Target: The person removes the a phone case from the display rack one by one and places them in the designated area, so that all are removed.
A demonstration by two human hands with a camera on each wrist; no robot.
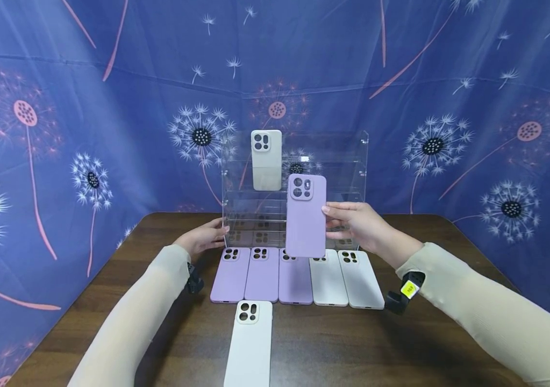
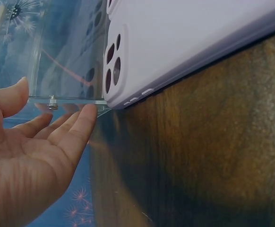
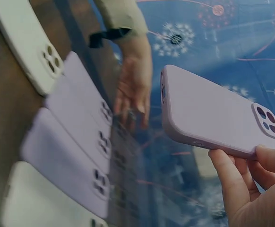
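My right hand [image 1: 358,224] pinches a purple phone case [image 1: 306,226] by its right edge and holds it upright before the clear acrylic rack [image 1: 365,161]. In the right wrist view, thumb and fingers grip the case [image 3: 208,111] near its camera cutouts. My left hand [image 1: 203,237] touches the rack's left side low down, its fingers extended along the panel edge in the left wrist view. A white phone case [image 1: 267,164] stands on an upper tier of the rack.
At the rack's foot lies a row of purple cases [image 1: 262,278] and white cases [image 1: 363,282], side by side. Another white case [image 1: 249,346] lies nearer on the wooden table [image 1: 352,344]. A blue dandelion-print cloth [image 1: 333,64] hangs behind and at both sides.
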